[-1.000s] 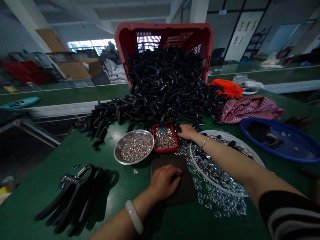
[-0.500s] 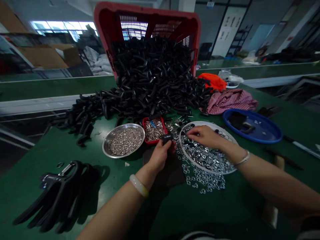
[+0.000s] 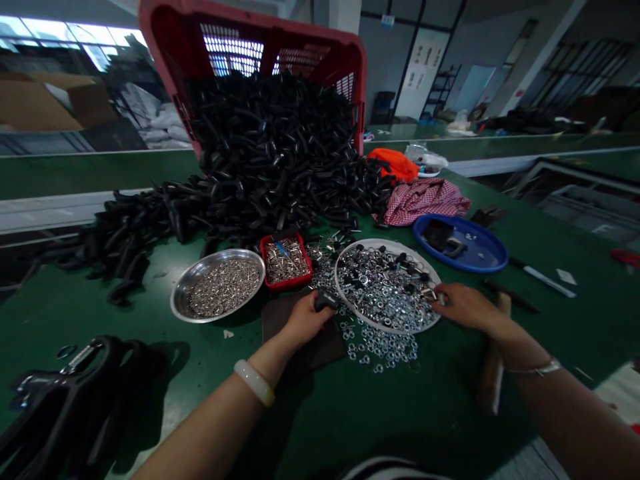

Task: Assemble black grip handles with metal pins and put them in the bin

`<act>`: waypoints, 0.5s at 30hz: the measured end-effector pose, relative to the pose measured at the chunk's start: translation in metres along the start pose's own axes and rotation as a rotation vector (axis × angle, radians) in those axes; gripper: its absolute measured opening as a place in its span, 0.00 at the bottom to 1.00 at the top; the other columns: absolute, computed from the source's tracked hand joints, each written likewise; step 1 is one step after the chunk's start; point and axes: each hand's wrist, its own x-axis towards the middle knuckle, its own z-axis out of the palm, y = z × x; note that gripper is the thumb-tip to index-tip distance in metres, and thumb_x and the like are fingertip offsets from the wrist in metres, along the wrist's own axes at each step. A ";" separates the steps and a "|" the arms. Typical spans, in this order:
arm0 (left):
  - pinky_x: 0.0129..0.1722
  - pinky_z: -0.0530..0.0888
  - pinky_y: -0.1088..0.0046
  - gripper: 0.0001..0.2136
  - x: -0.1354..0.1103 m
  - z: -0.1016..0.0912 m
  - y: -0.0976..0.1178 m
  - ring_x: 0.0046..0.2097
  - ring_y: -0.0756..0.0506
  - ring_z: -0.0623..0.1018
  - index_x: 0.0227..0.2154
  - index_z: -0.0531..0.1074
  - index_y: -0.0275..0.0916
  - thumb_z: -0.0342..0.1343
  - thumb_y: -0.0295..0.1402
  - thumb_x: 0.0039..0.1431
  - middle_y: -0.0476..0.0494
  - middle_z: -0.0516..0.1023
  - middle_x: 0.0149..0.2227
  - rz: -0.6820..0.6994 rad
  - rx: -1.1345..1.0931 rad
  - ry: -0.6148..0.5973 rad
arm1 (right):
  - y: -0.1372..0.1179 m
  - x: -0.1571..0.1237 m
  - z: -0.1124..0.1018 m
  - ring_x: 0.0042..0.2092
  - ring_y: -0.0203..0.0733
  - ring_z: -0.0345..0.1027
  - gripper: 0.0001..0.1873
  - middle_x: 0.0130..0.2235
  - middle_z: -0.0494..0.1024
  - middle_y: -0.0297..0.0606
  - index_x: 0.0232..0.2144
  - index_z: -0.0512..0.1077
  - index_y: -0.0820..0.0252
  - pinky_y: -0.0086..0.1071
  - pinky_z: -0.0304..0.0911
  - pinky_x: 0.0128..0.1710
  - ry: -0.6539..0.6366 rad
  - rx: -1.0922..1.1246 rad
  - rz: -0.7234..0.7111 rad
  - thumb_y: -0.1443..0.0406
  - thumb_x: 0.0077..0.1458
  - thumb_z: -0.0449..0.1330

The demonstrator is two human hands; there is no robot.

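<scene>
My left hand point(image 3: 306, 321) is shut on a small black plastic part point(image 3: 326, 301), just above a dark square pad point(image 3: 327, 350). My right hand point(image 3: 463, 307) rests at the right rim of a round white tray point(image 3: 387, 243) heaped with steel nuts and small black pieces. Its fingertips touch small metal parts there, and I cannot tell whether they grip one. Loose nuts point(image 3: 380, 350) lie on the green table below the tray.
Behind the hands, black plastic parts point(image 3: 270, 147) spill from a tipped red crate point(image 3: 250, 27). A steel bowl point(image 3: 215, 251) and a small red tray point(image 3: 287, 283) hold metal pins. A blue tray point(image 3: 463, 270) and checked cloth point(image 3: 425, 203) lie right; assembled black handles point(image 3: 65, 407) lie front left.
My right hand has moved from the back of the tray to its right rim. My left hand has lifted off the pad, holding the black part. The view has swung left.
</scene>
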 end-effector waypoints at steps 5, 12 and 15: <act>0.31 0.71 0.74 0.10 -0.012 0.014 0.010 0.32 0.49 0.73 0.35 0.70 0.34 0.53 0.28 0.47 0.46 0.74 0.32 0.195 0.226 -0.125 | -0.011 0.001 -0.003 0.40 0.48 0.69 0.16 0.40 0.74 0.46 0.40 0.70 0.60 0.34 0.60 0.33 -0.081 -0.039 -0.020 0.62 0.48 0.53; 0.40 0.71 0.66 0.18 -0.008 0.095 0.055 0.45 0.41 0.72 0.45 0.69 0.45 0.54 0.27 0.48 0.46 0.67 0.52 0.706 0.820 -0.466 | -0.024 -0.006 0.002 0.41 0.48 0.69 0.24 0.39 0.76 0.44 0.50 0.64 0.61 0.35 0.60 0.38 0.022 0.016 -0.030 0.61 0.50 0.54; 0.37 0.71 0.65 0.17 0.013 0.106 0.059 0.43 0.40 0.73 0.44 0.70 0.43 0.53 0.28 0.50 0.43 0.67 0.51 0.624 0.944 -0.345 | -0.030 0.000 0.009 0.42 0.49 0.68 0.23 0.40 0.75 0.47 0.49 0.65 0.64 0.36 0.60 0.39 0.088 0.037 0.006 0.62 0.51 0.53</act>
